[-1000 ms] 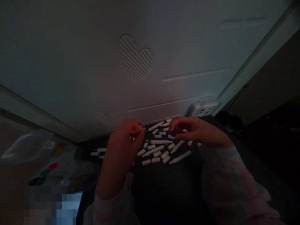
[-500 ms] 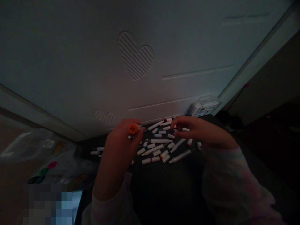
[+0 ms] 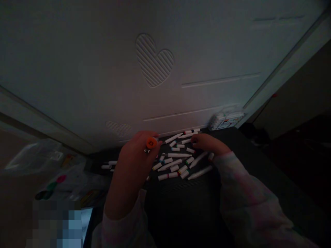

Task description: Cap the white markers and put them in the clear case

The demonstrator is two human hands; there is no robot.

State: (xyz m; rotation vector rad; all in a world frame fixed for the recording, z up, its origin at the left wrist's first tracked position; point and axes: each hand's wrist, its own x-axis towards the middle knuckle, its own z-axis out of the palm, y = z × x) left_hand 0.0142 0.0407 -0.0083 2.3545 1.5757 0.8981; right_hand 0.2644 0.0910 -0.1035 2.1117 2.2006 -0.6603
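Note:
My left hand (image 3: 137,155) is closed around a marker whose orange end (image 3: 151,142), printed "23", points up toward me. The rest of that marker is mostly hidden by my fingers. My right hand (image 3: 210,143) is over the right side of a spread of white markers and loose caps, its fingers curled in. Whatever its fingertips may hold is hidden. Left of those fingertips lies an uncapped white marker (image 3: 186,141). Below them are a cap with a red edge (image 3: 190,150) and another white marker (image 3: 198,159). The picture is dim.
A dark tabletop (image 3: 181,206) bears the markers. Behind it stands a white panel (image 3: 108,69) with embossed hearts. A clear case with printed pictures (image 3: 227,120) leans at the back right. Clear plastic packaging (image 3: 33,155) and a lit screen (image 3: 86,218) are at the left.
My right hand has reached slightly forward and its fingers have curled in more. A dark purple piece near its fingertips no longer shows. My left hand keeps its hold on the orange-ended marker.

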